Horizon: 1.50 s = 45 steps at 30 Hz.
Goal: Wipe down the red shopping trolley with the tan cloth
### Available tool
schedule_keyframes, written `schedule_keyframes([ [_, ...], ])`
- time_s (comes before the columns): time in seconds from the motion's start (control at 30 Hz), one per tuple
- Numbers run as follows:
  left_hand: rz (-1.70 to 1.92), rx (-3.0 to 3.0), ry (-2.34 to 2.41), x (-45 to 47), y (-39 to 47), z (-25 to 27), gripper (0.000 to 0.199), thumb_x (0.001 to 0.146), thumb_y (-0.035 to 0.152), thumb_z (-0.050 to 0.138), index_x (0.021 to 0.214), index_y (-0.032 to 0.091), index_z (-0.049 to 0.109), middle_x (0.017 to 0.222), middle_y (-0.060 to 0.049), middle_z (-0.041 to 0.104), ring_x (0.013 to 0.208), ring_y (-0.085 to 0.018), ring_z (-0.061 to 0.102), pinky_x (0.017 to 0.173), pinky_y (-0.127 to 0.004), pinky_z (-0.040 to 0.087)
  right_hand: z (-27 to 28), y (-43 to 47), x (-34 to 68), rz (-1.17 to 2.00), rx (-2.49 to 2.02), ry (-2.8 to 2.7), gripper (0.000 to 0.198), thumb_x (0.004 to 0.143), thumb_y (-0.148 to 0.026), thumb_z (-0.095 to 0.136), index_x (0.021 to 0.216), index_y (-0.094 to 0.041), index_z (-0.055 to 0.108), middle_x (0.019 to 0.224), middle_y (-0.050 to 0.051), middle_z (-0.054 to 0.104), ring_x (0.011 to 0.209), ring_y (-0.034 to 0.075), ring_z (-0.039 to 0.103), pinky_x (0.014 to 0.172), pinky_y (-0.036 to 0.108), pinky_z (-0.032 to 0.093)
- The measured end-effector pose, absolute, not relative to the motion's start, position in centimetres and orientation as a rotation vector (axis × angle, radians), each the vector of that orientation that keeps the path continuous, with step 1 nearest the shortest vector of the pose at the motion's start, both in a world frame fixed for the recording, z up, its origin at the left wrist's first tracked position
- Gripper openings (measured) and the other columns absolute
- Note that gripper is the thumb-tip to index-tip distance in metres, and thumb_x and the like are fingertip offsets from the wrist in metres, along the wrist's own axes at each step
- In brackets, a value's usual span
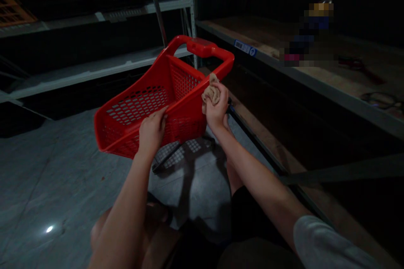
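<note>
Nearest are the person's left forearm [123, 214] and right forearm [252, 174], the latter running back into a pale sleeve [322, 239], with bent legs [97, 229] below. The right hand [217, 107] is closed around a crumpled beige cloth [211, 96], pressing it to the near side rim of a red shopping cart [189, 117], close to the handle end. The left hand [152, 130] has its fingers curled over the same rim, nearer the cart's low front corner. The cart stands tilted in view, its front end to the left, its handle [205, 48] at the far right; its walls are pierced with holes.

Under it spreads a grey floor [63, 168], with shadows beneath the basket. Beyond the right hand, a shelf [318, 77] carries a blue-and-white label [245, 48] on its front edge, near the far corner; a pixelated patch [309, 35] covers something on top. At the far left, an orange crate [14, 6] sits on a metal rack [94, 69].
</note>
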<state>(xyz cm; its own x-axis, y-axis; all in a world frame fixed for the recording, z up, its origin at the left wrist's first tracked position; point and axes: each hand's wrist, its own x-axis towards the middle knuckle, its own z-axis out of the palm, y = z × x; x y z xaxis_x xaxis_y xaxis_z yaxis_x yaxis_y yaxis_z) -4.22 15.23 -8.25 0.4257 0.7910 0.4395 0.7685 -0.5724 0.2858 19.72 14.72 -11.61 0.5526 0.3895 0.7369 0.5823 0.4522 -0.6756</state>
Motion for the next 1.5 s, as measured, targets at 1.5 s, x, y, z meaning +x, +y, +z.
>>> schedule_keyframes([
  [1.5,0.543,2.488,1.722,-8.2,14.4,-8.3,0.042,0.104,0.039,0.038,0.129,0.022,0.067,0.119,-0.011,0.076,0.107,-0.029,0.072,0.091,-0.037,0.054,-5.0,19.8,24.0,-0.218,-1.194,-1.229,0.024,0.081,-0.015,0.054,0.102,-0.021,0.065,0.109,0.006,0.066,0.108,0.021,0.06,0.103,0.04,0.046],
])
